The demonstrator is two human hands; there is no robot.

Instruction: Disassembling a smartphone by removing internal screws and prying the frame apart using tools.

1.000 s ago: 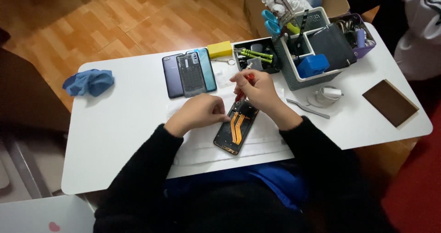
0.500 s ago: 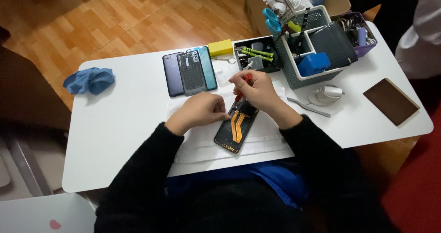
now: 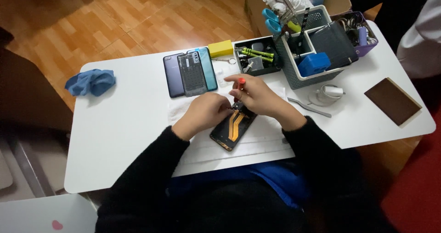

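Observation:
An opened phone (image 3: pixel 232 130) with an orange flex cable lies on a white mat (image 3: pixel 257 141) in the middle of the white table (image 3: pixel 124 136). My left hand (image 3: pixel 204 113) rests on the phone's upper left edge and steadies it. My right hand (image 3: pixel 257 95) is closed around a red-tipped screwdriver (image 3: pixel 240 82), held upright with its tip at the phone's top end. Both forearms are in black sleeves.
Phone back covers (image 3: pixel 190 72) and a yellow block (image 3: pixel 220 48) lie behind my hands. A black tray of tools (image 3: pixel 257 56), grey organiser (image 3: pixel 317 49), tweezers (image 3: pixel 308 107), white cable (image 3: pixel 325 93), brown pad (image 3: pixel 392 101) sit right. Blue cloth (image 3: pixel 89 82) lies left. Another person stands far right.
Both hands stay on the phone with only slight shifts. The head view has moved a little.

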